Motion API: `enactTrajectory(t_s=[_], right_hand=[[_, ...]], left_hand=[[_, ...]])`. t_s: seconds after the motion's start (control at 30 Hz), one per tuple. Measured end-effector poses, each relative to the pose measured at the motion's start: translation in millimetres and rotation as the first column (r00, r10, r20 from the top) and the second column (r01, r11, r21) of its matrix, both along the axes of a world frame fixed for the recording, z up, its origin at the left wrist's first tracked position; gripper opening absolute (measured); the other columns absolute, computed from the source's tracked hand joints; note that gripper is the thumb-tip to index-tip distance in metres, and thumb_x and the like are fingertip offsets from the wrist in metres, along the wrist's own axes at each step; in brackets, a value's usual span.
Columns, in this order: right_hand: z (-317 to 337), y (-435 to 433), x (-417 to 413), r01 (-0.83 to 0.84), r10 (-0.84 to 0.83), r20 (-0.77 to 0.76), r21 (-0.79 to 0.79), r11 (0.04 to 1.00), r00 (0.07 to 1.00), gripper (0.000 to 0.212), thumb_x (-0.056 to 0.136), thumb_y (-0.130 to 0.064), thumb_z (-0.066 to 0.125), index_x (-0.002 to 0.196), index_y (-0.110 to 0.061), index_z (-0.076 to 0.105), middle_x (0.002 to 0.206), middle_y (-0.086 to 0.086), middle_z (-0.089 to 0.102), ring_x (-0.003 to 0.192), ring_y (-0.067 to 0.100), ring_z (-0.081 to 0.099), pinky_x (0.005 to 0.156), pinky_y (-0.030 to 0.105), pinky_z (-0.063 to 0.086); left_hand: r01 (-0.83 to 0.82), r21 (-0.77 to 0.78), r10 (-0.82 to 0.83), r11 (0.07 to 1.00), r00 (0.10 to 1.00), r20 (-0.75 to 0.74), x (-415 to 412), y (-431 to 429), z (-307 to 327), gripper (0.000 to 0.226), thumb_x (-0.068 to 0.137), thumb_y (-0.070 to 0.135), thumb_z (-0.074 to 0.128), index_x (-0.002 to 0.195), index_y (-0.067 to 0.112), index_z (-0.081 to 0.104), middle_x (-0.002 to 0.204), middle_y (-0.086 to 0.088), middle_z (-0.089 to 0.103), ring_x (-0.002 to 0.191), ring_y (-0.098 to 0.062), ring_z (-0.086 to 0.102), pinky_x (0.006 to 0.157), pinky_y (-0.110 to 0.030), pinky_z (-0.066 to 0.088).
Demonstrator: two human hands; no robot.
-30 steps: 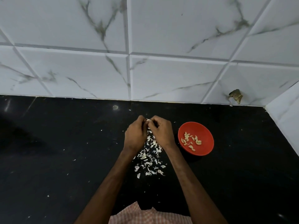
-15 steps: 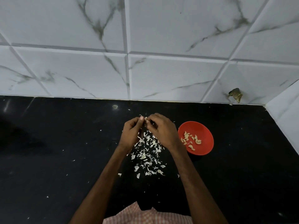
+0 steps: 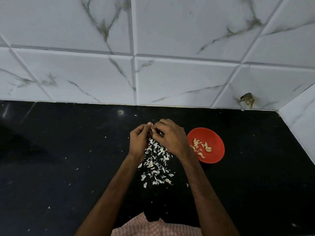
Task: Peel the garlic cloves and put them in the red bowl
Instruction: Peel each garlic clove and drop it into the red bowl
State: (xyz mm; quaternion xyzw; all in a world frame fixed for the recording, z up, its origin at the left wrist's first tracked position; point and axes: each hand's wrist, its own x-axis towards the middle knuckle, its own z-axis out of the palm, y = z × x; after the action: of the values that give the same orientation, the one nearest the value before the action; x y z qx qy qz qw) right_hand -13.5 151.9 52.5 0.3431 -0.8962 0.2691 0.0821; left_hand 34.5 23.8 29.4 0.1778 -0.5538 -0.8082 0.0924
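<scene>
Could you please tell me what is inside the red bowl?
The red bowl holds a scatter of peeled garlic cloves. The right hand covers its left edge, so anything there is hidden.

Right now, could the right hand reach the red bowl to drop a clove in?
Probably yes: the red bowl sits open right beside the right hand, nothing between them. That hand and the left hand both pinch a garlic clove.
</scene>
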Motion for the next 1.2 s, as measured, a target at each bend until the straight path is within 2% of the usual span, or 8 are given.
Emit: enactTrajectory(t_s=[0.1, 0.2, 0.3, 0.47, 0.63, 0.77, 0.97, 1.2], right_hand=[[3, 1, 2, 0.005, -0.006, -0.013, -0.011, 1.0, 1.0, 0.017, 0.095, -0.027, 0.061, 0.103, -0.015, 0.071, 0.092, -0.003, 0.065, 0.085, 0.011, 0.057, 0.06, 0.037, 0.055], [4, 2, 5, 0.035, -0.036, -0.03, -0.034, 0.999, 0.999, 0.016, 0.091, -0.028, 0.06, 0.094, -0.016, 0.071, 0.085, -0.006, 0.065, 0.079, 0.008, 0.055, 0.056, 0.034, 0.053], [1, 6, 6, 0.116, -0.115, 0.019, -0.055, 0.992, 0.993, 0.012, 0.089, -0.028, 0.063, 0.084, -0.018, 0.066, 0.077, -0.009, 0.061, 0.072, 0.006, 0.053, 0.056, 0.033, 0.053], [-4, 10, 2, 0.216, -0.206, 0.156, -0.055, 0.975, 0.966, 0.016, 0.094, -0.025, 0.065, 0.082, -0.014, 0.065, 0.07, -0.01, 0.056, 0.06, 0.006, 0.053, 0.058, 0.03, 0.051], [-6, 10, 0, 0.253, -0.249, 0.23, 0.013, 0.967, 0.941, 0.027, 0.095, -0.04, 0.068, 0.086, -0.014, 0.067, 0.073, -0.006, 0.062, 0.062, 0.008, 0.057, 0.06, 0.028, 0.052], [-6, 10, -1, 0.226, -0.195, 0.241, -0.106, 0.968, 0.951, 0.024, 0.096, -0.006, 0.064, 0.119, -0.013, 0.065, 0.114, -0.001, 0.064, 0.095, 0.005, 0.062, 0.087, 0.03, 0.057], [1, -2, 3, 0.266, -0.124, 0.357, -0.382, 0.885, 0.926, 0.012, 0.097, -0.014, 0.066, 0.109, -0.014, 0.07, 0.101, -0.005, 0.072, 0.091, 0.004, 0.068, 0.081, 0.025, 0.058], [-1, -7, 2, 0.299, -0.116, 0.375, -0.479, 0.825, 0.92, 0.008, 0.089, -0.011, 0.076, 0.096, -0.01, 0.073, 0.092, -0.003, 0.069, 0.083, 0.006, 0.065, 0.074, 0.018, 0.053]], left_hand=[[0.018, 0.06, -0.017, 0.998, 1.0, -0.008, 3, 4, 5, 0.026, 0.103, 0.017, 0.057, 0.087, 0.001, 0.07, 0.071, -0.003, 0.065, 0.066, -0.008, 0.06, 0.059, -0.018, 0.05], [-0.019, 0.11, 0.009, 0.994, 0.996, 0.084, 2, 4, 10, 0.024, 0.102, 0.022, 0.058, 0.087, 0.008, 0.07, 0.056, 0.01, 0.054, 0.048, -0.001, 0.044, 0.041, -0.013, 0.033], [-0.048, 0.115, 0.033, 0.992, 0.991, 0.127, -1, -5, 6, 0.022, 0.1, 0.028, 0.061, 0.098, 0.011, 0.076, 0.061, 0.01, 0.047, 0.05, -0.002, 0.032, 0.039, -0.015, 0.023], [-0.018, 0.162, -0.002, 0.987, 0.993, 0.119, 0, -6, 6, 0.018, 0.098, 0.021, 0.063, 0.106, 0.012, 0.076, 0.083, 0.008, 0.065, 0.06, -0.003, 0.041, 0.04, -0.013, 0.027], [-0.008, 0.169, -0.009, 0.986, 0.995, 0.098, 0, -4, 9, 0.019, 0.099, 0.016, 0.061, 0.109, 0.005, 0.073, 0.082, 0.006, 0.069, 0.059, -0.001, 0.045, 0.04, -0.013, 0.031], [0.0, 0.072, -0.006, 0.997, 0.996, 0.085, -1, -3, 5, 0.021, 0.1, 0.021, 0.061, 0.107, 0.006, 0.073, 0.077, 0.007, 0.066, 0.059, -0.003, 0.042, 0.041, -0.014, 0.029], [-0.018, -0.098, 0.02, 0.995, 0.999, 0.027, 0, -3, 6, 0.025, 0.103, 0.022, 0.057, 0.099, 0.002, 0.071, 0.069, 0.006, 0.058, 0.058, -0.005, 0.042, 0.044, -0.016, 0.03], [-0.003, -0.358, -0.021, 0.934, 0.998, -0.064, -2, -3, 7, 0.02, 0.103, 0.016, 0.058, 0.088, 0.007, 0.069, 0.071, 0.004, 0.064, 0.065, -0.003, 0.056, 0.063, -0.02, 0.046]])
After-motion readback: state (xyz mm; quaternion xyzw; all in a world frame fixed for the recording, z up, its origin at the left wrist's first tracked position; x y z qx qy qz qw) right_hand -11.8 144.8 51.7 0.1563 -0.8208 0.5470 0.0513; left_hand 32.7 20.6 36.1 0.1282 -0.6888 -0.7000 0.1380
